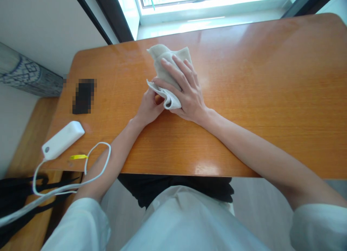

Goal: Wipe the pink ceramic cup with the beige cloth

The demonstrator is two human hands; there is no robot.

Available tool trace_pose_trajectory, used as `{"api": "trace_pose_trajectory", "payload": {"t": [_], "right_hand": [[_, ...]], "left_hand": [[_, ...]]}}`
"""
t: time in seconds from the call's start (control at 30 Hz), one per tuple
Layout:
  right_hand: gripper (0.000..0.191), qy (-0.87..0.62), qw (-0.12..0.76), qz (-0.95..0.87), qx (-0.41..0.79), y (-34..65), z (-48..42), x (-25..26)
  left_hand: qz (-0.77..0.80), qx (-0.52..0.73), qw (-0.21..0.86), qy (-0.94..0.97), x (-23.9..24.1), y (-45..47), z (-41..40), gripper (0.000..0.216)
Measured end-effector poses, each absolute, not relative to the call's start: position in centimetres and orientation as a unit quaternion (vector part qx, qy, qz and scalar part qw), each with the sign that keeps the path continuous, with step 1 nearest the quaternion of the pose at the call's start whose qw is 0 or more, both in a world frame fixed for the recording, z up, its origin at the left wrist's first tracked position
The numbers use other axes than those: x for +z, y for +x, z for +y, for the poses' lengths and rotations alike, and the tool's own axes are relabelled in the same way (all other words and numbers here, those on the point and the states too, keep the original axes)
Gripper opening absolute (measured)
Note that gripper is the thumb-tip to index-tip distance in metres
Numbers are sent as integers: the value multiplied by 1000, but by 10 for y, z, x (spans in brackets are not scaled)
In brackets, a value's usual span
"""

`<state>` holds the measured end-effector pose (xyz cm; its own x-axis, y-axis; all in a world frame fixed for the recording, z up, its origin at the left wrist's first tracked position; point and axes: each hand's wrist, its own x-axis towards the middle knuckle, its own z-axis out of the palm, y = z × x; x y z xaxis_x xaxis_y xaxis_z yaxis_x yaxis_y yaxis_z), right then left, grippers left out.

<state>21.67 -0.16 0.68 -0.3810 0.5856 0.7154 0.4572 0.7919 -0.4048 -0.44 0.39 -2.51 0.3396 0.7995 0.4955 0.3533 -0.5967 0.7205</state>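
Observation:
A pale beige cloth (162,57) lies bunched on the orange wooden table (257,84), a little left of its middle. My right hand (187,92) rests on top of the cloth with its fingers stretched out and pressing down. My left hand (148,108) sits just left of it, its fingers curled around the cloth's near folded edge; the fingertips are partly hidden under the fabric.
A white power bank (63,139) with a white cable (89,164) lies near the table's front left corner, beside a small yellow tag (78,157). A blurred dark object (84,96) sits further back on the left. A window runs behind the table.

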Motion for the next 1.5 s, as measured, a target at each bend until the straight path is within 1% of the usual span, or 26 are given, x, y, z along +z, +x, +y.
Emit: {"api": "trace_pose_trajectory", "payload": {"t": [0.03, 0.13, 0.2, 0.27, 0.37, 0.4, 0.47, 0.53, 0.57, 0.63, 0.7, 0.73, 0.77, 0.83, 0.9, 0.97, 1.07, 1.13, 1.17, 1.23, 1.3, 1.33, 1.4, 1.47, 1.5], "right_hand": [[61, -320, 467, -821, 73, 217, 1, 6], [60, -365, 526, -759, 118, 220, 14, -4], [61, -382, 550, -731, 133, 222, 19, -8], [61, -360, 543, -753, 92, 221, 15, -7], [68, -264, 473, -840, -4, 215, 2, 1], [71, -241, 450, -860, -16, 213, -2, 4], [72, -247, 432, -867, 4, 210, -4, 7], [65, -305, 457, -834, 46, 211, 0, 5], [63, -338, 483, -805, 68, 212, 4, 2], [63, -387, 540, -739, 107, 216, 11, -3], [66, -404, 566, -708, 125, 218, 14, -6], [67, -394, 561, -718, 117, 218, 13, -6], [69, -372, 545, -746, 93, 218, 11, -5], [71, -299, 496, -815, 8, 215, 6, -1], [72, -235, 457, -856, -60, 213, 3, 1], [69, -240, 458, -855, -47, 212, 5, 0], [66, -345, 528, -774, 55, 216, 16, -9], [65, -389, 573, -717, 76, 219, 20, -12], [64, -386, 582, -713, 64, 220, 20, -12], [65, -322, 554, -768, -2, 220, 15, -7], [67, -229, 488, -839, -77, 219, 8, 0], [66, -201, 460, -860, -92, 218, 6, 3], [62, -212, 449, -866, -67, 217, 4, 6], [58, -283, 493, -822, -2, 219, 7, 3], [58, -318, 521, -792, 25, 220, 9, 1]], "left_hand": [[369, 443, 254, 776, -25, -4, 4, 59], [373, 460, 240, 769, -22, 0, 3, 79], [376, 461, 227, 770, -21, 1, 3, 85], [373, 462, 221, 774, -23, 0, 4, 81], [348, 465, 226, 782, -29, -3, 6, 64], [339, 465, 230, 785, -31, -3, 6, 61], [336, 463, 237, 785, -31, -3, 6, 60], [357, 456, 241, 779, -29, -2, 4, 61], [368, 453, 241, 775, -27, -1, 4, 65], [378, 447, 236, 776, -24, 0, 4, 82], [373, 443, 228, 783, -24, -1, 5, 92], [366, 441, 225, 788, -25, -2, 6, 90], [359, 441, 224, 791, -28, -3, 8, 83], [338, 449, 227, 795, -32, -5, 10, 62], [330, 452, 234, 795, -35, -6, 11, 52], [356, 444, 233, 789, -33, -4, 9, 54], [389, 441, 220, 778, -27, -1, 6, 70], [377, 451, 216, 779, -23, 1, 4, 84], [370, 453, 217, 781, -22, 1, 4, 85], [361, 455, 220, 784, -21, 0, 4, 70], [352, 459, 225, 785, -22, 0, 4, 53], [349, 463, 227, 783, -22, 0, 4, 50], [354, 474, 228, 774, -23, 1, 4, 49], [370, 474, 230, 765, -23, 3, 4, 55], [375, 469, 231, 766, -23, 3, 4, 61]]}}
